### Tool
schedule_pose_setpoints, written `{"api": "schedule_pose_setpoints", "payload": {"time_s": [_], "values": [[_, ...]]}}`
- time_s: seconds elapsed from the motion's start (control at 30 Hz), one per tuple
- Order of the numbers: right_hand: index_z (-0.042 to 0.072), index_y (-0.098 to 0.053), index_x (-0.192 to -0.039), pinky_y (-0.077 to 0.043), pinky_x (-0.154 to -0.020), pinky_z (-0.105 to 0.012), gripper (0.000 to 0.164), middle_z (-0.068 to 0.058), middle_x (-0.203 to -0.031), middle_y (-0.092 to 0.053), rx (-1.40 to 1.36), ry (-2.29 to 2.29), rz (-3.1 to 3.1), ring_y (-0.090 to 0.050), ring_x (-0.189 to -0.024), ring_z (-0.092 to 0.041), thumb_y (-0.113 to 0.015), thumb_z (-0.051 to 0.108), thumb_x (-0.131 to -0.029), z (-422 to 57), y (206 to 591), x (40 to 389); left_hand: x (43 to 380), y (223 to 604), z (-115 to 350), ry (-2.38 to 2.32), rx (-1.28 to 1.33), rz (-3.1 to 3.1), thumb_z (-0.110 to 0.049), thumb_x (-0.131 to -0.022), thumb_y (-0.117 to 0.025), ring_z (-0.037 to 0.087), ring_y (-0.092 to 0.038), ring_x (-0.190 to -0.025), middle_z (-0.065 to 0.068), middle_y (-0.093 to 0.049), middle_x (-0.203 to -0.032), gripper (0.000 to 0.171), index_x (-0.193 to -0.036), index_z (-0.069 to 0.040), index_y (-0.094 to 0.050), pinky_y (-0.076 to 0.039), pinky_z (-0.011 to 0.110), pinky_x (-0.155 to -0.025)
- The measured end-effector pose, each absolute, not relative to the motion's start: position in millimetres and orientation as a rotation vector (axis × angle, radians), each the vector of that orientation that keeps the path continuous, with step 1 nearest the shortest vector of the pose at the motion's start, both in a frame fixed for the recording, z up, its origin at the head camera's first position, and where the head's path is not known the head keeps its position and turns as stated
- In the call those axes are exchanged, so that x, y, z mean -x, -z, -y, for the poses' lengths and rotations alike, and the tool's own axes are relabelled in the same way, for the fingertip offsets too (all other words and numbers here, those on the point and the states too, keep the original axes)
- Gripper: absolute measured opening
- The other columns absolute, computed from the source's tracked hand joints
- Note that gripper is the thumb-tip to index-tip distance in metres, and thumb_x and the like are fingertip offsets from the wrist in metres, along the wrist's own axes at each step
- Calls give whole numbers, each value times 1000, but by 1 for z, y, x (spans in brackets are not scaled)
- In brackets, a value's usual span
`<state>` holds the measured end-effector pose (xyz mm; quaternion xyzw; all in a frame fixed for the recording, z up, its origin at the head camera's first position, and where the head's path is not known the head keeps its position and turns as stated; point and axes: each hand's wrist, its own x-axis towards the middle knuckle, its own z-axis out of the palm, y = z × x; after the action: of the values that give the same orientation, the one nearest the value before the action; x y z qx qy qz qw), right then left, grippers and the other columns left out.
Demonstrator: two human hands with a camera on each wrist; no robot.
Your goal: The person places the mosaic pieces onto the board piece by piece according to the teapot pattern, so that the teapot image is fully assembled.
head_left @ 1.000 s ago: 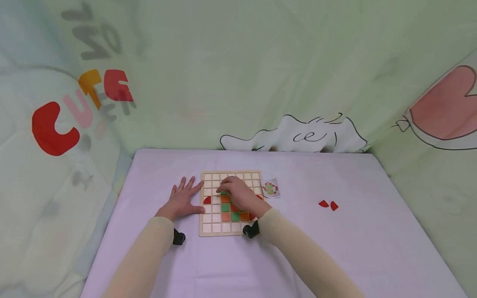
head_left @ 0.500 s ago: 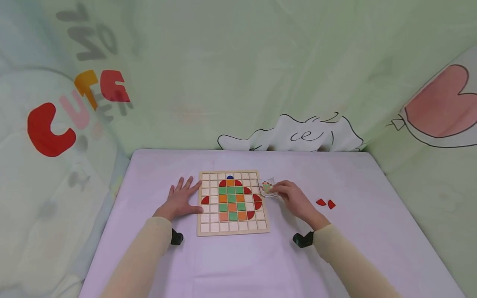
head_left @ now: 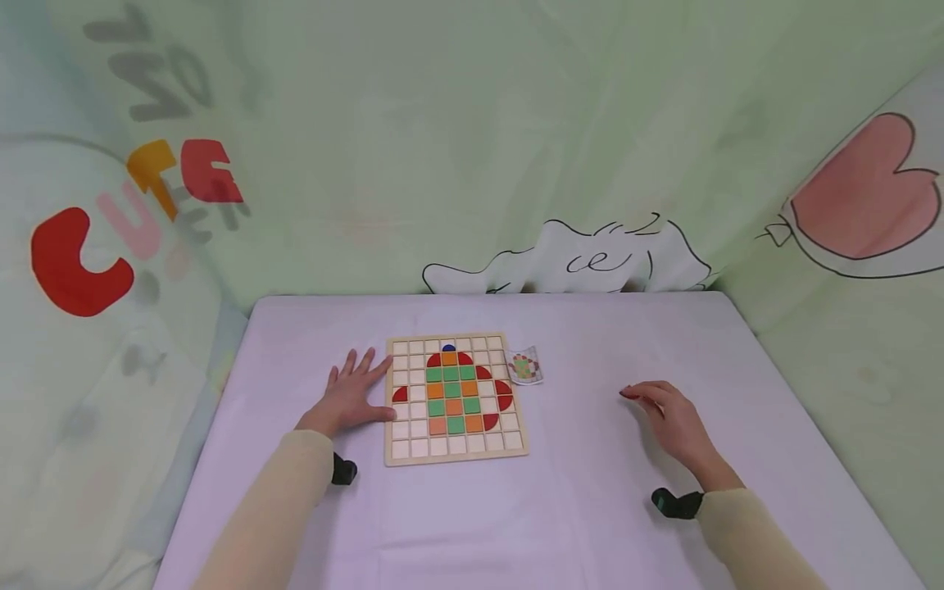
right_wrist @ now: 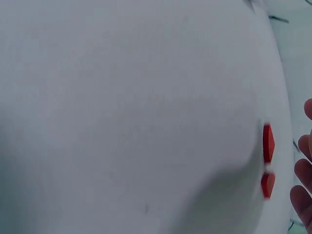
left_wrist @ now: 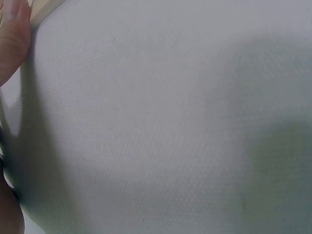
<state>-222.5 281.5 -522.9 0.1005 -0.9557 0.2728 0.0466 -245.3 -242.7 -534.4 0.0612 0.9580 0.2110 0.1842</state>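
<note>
A wooden grid board (head_left: 456, 460) lies on the table with coloured tiles forming a pattern: green, orange and salmon squares, red quarter-rounds and a blue half-round (head_left: 449, 348) at the top. My left hand (head_left: 345, 398) spreads its fingers against the board's left edge; thumb and fingertips touch the frame. My right hand (head_left: 677, 424) hovers to the right, fingers gently bent, by the loose red tiles. In the right wrist view a red tile (right_wrist: 268, 143) and another red tile (right_wrist: 267, 185) lie on the cloth, apart from the fingers (right_wrist: 303, 173). The head view mostly hides these tiles.
A small printed pattern card (head_left: 524, 366) rests against the board's upper right edge. A lilac cloth covers the table (head_left: 590, 328). Green printed curtains (head_left: 472, 147) stand behind and at both sides.
My right hand has moved right, from over the board, past the pattern card, to the loose red tiles. The left hand stays at the board's edge. The head view has shifted slightly.
</note>
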Motion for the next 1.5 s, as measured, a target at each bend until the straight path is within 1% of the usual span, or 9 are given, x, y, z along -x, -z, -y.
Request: {"api": "schedule_pose_setpoints", "payload": {"time_s": [0.27, 0.43, 0.57, 0.73, 0.83, 0.93, 1.07, 1.23, 1.5], "values": [[-1, -66, -126, -44, -99, -71, 29, -32, -133, -54, -37, -824, 3010, -49, -125, -53, -52, -3, -101, -323, 525, 203, 245, 532, 240, -601, -177, -2687, -49, -84, -80, 47, 7, -158, 18, -5, -173, 103, -164, -19, -23, 1, 69, -124], [-2, -60, -134, -41, -100, -73, 32, -35, -140, -49, 41, -850, 3040, -44, -129, -55, -50, 3, -104, -339, 528, 198, 245, 532, 242, -599, -178, -2691, -48, -84, -79, 47, 7, -158, 18, -4, -173, 103, -164, -19, -22, 1, 69, -124], [-4, -56, -138, -40, -103, -72, 37, -36, -143, -46, 64, -924, 3063, -41, -133, -56, -52, 11, -105, -340, 533, 204, 245, 533, 242, -619, -175, -2686, -48, -84, -80, 48, 7, -158, 19, -4, -173, 104, -164, -19, -21, 2, 70, -123], [-6, -58, -136, -39, -106, -71, 40, -36, -138, -51, -2, -889, 3044, -43, -132, -55, -61, 14, -101, -327, 541, 221, 243, 531, 242, -634, -163, -2678, -47, -84, -81, 48, 7, -158, 19, -4, -173, 104, -164, -18, -22, 2, 69, -124], [-7, -62, -129, -40, -104, -71, 39, -35, -131, -54, -81, -811, 2995, -45, -126, -55, -69, 12, -96, -316, 546, 230, 243, 530, 242, -643, -157, -2677, -47, -84, -81, 48, 7, -158, 19, -4, -173, 104, -164, -18, -22, 2, 69, -124], [-7, -65, -122, -40, -103, -71, 37, -36, -130, -53, -91, -778, 2966, -43, -124, -56, -74, 12, -91, -307, 548, 236, 243, 530, 241, -638, -157, -2678, -47, -83, -81, 47, 7, -158, 19, -4, -173, 104, -164, -18, -22, 2, 69, -124], [-6, -65, -120, -43, -102, -69, 37, -35, -133, -49, -79, -777, 2989, -41, -125, -55, -76, 15, -91, -298, 549, 242, 244, 533, 241, -624, -165, -2686, -49, -82, -81, 47, 7, -158, 19, -4, -173, 105, -164, -18, -22, 2, 69, -124], [-4, -65, -120, -46, -101, -67, 39, -34, -130, -52, -106, -707, 3017, -44, -122, -53, -77, 18, -90, -290, 545, 247, 245, 536, 241, -609, -172, -2702, -51, -81, -81, 47, 6, -158, 19, -6, -172, 107, -164, -18, -23, 0, 69, -124], [-3, -68, -117, -48, -97, -64, 39, -33, -124, -59, -184, -493, 3040, -52, -114, -52, -79, 22, -89, -291, 543, 251, 246, 536, 242, -601, -158, -2699, -52, -82, -81, 46, 7, -158, 18, -5, -173, 106, -164, -19, -22, 1, 69, -124]]}}
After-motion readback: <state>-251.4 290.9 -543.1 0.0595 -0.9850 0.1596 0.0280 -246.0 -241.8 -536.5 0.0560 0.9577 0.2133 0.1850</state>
